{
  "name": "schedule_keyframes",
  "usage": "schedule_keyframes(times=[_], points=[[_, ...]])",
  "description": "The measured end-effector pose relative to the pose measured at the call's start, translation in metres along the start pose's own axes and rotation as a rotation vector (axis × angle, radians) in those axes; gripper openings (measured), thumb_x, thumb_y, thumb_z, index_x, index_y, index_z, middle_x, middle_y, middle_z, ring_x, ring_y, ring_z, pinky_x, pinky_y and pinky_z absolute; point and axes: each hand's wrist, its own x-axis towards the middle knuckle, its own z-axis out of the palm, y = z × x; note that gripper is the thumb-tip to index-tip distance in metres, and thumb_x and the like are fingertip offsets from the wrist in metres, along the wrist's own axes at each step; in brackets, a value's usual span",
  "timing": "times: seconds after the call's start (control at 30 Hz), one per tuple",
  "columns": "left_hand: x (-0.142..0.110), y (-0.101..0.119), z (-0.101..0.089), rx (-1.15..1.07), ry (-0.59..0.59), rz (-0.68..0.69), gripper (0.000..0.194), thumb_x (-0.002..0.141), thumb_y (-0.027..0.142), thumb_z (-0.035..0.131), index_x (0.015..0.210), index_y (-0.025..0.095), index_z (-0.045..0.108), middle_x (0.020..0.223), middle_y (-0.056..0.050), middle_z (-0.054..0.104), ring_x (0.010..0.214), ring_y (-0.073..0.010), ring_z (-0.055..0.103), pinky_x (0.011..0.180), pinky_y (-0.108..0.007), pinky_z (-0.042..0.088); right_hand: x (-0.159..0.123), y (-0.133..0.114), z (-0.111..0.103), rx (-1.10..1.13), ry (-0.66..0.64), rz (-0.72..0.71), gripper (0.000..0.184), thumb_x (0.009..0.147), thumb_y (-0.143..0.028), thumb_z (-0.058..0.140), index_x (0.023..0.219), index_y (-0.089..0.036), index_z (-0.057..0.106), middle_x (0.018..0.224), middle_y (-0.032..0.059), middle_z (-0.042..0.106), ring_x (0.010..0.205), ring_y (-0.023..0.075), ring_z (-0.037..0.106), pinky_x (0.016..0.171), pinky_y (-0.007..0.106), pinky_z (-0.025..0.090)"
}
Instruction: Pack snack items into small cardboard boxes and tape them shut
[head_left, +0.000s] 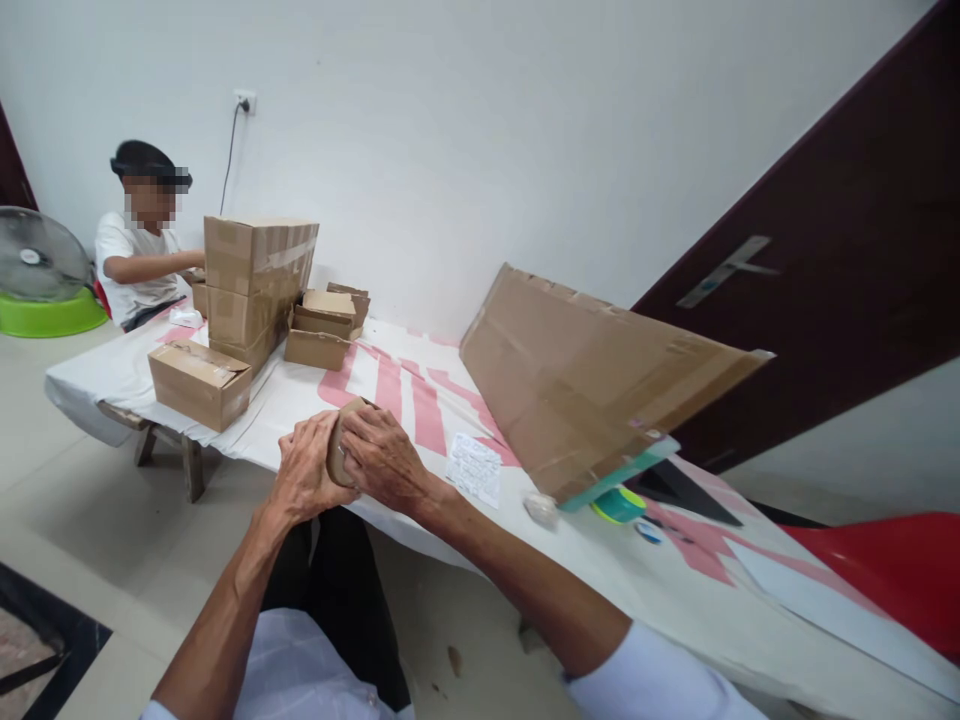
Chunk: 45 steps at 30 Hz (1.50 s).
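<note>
Both my hands are wrapped round a brown roll of packing tape at the near edge of the table. My left hand grips its left side with curled fingers. My right hand covers its right side and top. Only a narrow strip of the roll shows between them. A small printed paper slip lies on the cloth just right of my right hand.
A big flattened cardboard sheet leans at the table's right over a green tape roll. Stacked cardboard boxes, a single box and small boxes stand at the left. Another person sits at the far end. A fan stands behind.
</note>
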Motion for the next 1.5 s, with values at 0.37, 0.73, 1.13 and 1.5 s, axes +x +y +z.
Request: schedule_keyframes(times=[0.37, 0.73, 1.13, 1.5], points=[[0.0021, 0.0025, 0.0002, 0.04, -0.031, 0.007, 0.107, 0.064, 0.033, 0.089, 0.158, 0.027, 0.039, 0.156, -0.016, 0.054, 0.142, -0.0418, 0.05, 0.111, -0.058, 0.043, -0.008, 0.0047, -0.0005, 0.015, 0.033, -0.003, 0.015, 0.092, -0.009, 0.059, 0.094, -0.018, 0.07, 0.101, 0.0095, 0.066, 0.105, 0.0269, 0.051, 0.094, 0.041, 0.041], [0.0007, 0.0058, 0.0002, 0.036, -0.029, 0.023, 0.101, 0.066, 0.032, 0.087, 0.156, 0.025, 0.042, 0.156, -0.016, 0.055, 0.143, -0.0409, 0.049, 0.11, -0.057, 0.042, -0.0018, 0.0013, -0.0034, -0.019, -0.015, 0.032, 0.016, 0.091, -0.006, 0.058, 0.095, -0.017, 0.07, 0.109, 0.0124, 0.068, 0.109, 0.0285, 0.051, 0.093, 0.042, 0.043], [0.0014, 0.006, 0.0001, 0.019, -0.052, 0.03, 0.104, 0.065, 0.032, 0.087, 0.157, 0.025, 0.041, 0.158, -0.017, 0.053, 0.145, -0.0416, 0.047, 0.112, -0.06, 0.04, -0.0072, 0.0048, -0.0053, 0.035, 0.073, -0.001, 0.017, 0.096, -0.009, 0.054, 0.095, -0.016, 0.069, 0.105, 0.0128, 0.067, 0.106, 0.0273, 0.051, 0.095, 0.041, 0.045], [0.0011, 0.0098, -0.0027, 0.017, -0.063, 0.006, 0.101, 0.063, 0.03, 0.085, 0.155, 0.023, 0.043, 0.157, -0.017, 0.055, 0.145, -0.0397, 0.047, 0.112, -0.056, 0.038, -0.0033, 0.0044, -0.0047, 0.063, 0.0, -0.016, 0.016, 0.092, -0.008, 0.058, 0.096, -0.015, 0.071, 0.105, 0.0131, 0.067, 0.107, 0.0292, 0.049, 0.09, 0.043, 0.045]])
